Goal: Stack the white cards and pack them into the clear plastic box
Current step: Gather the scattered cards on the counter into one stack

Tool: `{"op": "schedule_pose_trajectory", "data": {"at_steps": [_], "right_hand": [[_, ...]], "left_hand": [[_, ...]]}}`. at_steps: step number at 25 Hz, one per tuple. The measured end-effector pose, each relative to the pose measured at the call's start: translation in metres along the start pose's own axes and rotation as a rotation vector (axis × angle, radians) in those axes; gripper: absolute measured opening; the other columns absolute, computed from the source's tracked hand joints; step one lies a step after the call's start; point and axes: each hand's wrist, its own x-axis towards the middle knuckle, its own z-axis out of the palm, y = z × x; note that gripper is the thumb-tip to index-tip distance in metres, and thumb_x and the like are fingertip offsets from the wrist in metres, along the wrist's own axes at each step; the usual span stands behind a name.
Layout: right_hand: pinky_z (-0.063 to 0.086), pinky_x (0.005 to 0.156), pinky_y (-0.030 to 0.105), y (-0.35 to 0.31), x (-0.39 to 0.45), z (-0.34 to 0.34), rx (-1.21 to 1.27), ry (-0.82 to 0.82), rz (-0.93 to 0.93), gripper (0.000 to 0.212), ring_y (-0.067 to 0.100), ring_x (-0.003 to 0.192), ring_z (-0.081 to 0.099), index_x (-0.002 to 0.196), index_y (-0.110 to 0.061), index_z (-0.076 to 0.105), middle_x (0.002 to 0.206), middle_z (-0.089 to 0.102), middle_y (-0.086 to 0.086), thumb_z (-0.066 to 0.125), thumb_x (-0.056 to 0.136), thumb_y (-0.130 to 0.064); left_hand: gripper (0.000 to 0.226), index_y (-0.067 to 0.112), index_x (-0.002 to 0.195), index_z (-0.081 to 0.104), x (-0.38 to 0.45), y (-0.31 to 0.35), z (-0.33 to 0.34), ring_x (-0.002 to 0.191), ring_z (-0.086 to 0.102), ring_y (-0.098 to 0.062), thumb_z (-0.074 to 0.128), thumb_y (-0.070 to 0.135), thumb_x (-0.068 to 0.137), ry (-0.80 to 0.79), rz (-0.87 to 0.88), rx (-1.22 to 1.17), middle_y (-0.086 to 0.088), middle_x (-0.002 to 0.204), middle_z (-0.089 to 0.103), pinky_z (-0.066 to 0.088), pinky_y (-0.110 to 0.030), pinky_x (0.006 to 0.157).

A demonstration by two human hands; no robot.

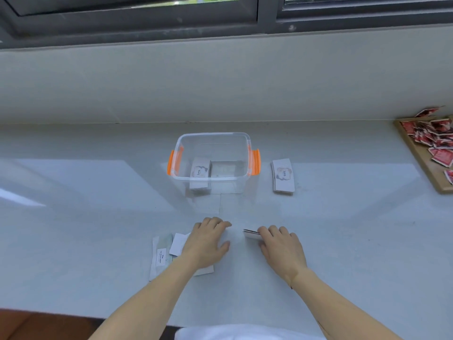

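Note:
The clear plastic box with orange latches stands open at the table's middle, and a stack of white cards lies inside at its left. Another white card stack rests on the table right of the box. My right hand grips a thin stack of cards just above the table. My left hand lies flat, palm down, on loose white cards spread on the table, with more cards to its left.
A wooden tray with several red packets sits at the right edge. A low wall and window frame run behind the white table. The table's front edge is near my body.

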Motion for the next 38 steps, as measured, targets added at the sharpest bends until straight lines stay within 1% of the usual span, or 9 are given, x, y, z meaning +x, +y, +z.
{"op": "schedule_pose_trajectory", "data": {"at_steps": [3,7,12,19,22,24,27,33,38], "right_hand": [[0.038,0.058,0.037,0.000,-0.002,0.000,0.003,0.026,-0.010,0.011,0.031,0.074,0.055,0.099,-0.017,0.061,0.083,0.063,0.003,0.062,0.088,-0.019],[0.039,0.063,0.037,0.001,-0.001,0.002,0.007,0.035,0.004,0.015,0.030,0.081,0.054,0.107,-0.020,0.057,0.090,0.062,0.001,0.052,0.093,-0.024],[0.040,0.067,0.037,0.001,-0.002,0.002,0.001,0.014,0.001,0.019,0.029,0.086,0.053,0.112,-0.022,0.054,0.096,0.061,0.000,0.047,0.095,-0.029],[0.042,0.069,0.038,0.001,-0.003,0.001,0.012,0.005,0.000,0.018,0.029,0.087,0.054,0.110,-0.021,0.056,0.097,0.062,0.000,0.049,0.095,-0.028],[0.044,0.061,0.039,0.000,-0.005,-0.002,-0.001,0.028,-0.012,0.014,0.030,0.077,0.057,0.100,-0.018,0.061,0.087,0.064,0.002,0.064,0.087,-0.025],[0.046,0.055,0.038,-0.001,-0.006,-0.002,-0.008,0.048,-0.015,0.016,0.031,0.069,0.058,0.093,-0.017,0.065,0.079,0.065,0.003,0.072,0.080,-0.022],[0.046,0.054,0.037,-0.001,-0.007,-0.002,-0.005,0.079,-0.022,0.021,0.030,0.069,0.058,0.095,-0.017,0.065,0.081,0.065,0.002,0.075,0.077,-0.023],[0.050,0.068,0.039,0.000,-0.007,0.001,0.024,0.109,-0.016,0.061,0.029,0.098,0.061,0.136,-0.020,0.048,0.123,0.062,0.003,0.069,0.080,-0.031],[0.053,0.081,0.041,0.000,-0.006,0.000,0.076,0.156,-0.031,0.085,0.029,0.120,0.053,0.146,-0.019,0.030,0.137,0.052,0.006,0.073,0.075,-0.034]], "left_hand": [[0.051,0.030,0.133,0.048,-0.025,-0.042,-0.014,0.129,0.042,-0.020,0.051,0.044,0.085,-0.021,0.017,0.076,0.005,0.134,0.050,0.030,-0.037,0.106],[0.051,0.031,0.129,0.050,-0.049,-0.074,-0.023,0.124,0.047,-0.019,0.050,0.050,0.081,-0.070,0.040,0.196,0.006,0.131,0.051,0.033,-0.037,0.106],[0.046,0.029,0.124,0.052,-0.051,-0.079,-0.027,0.113,0.052,-0.022,0.056,0.048,0.082,-0.113,0.035,0.223,0.004,0.119,0.054,0.040,-0.036,0.098],[0.039,0.028,0.118,0.047,-0.044,-0.077,-0.029,0.122,0.039,-0.017,0.059,0.043,0.084,-0.166,-0.023,0.190,0.008,0.127,0.045,0.036,-0.032,0.096],[0.025,0.029,0.109,0.047,-0.039,-0.072,-0.034,0.111,0.043,-0.015,0.057,0.032,0.087,-0.181,-0.012,0.186,0.013,0.113,0.051,0.033,-0.028,0.091],[0.015,0.031,0.100,0.046,-0.035,-0.070,-0.044,0.097,0.046,-0.014,0.052,0.023,0.090,-0.226,-0.022,0.126,0.018,0.099,0.052,0.033,-0.027,0.084],[0.027,0.040,0.092,0.050,-0.023,-0.061,-0.062,0.091,0.055,-0.014,0.050,0.014,0.090,-0.329,-0.111,-0.200,0.015,0.096,0.058,0.046,-0.030,0.080],[0.027,0.022,0.102,0.069,0.015,-0.024,-0.057,0.095,0.057,-0.019,0.052,0.003,0.094,0.124,-0.090,-0.363,0.002,0.103,0.058,0.049,-0.035,0.081],[0.028,0.023,0.107,0.071,0.028,0.017,-0.028,0.101,0.057,-0.020,0.051,0.006,0.096,0.071,0.014,-0.405,-0.004,0.103,0.059,0.046,-0.030,0.086]]}}
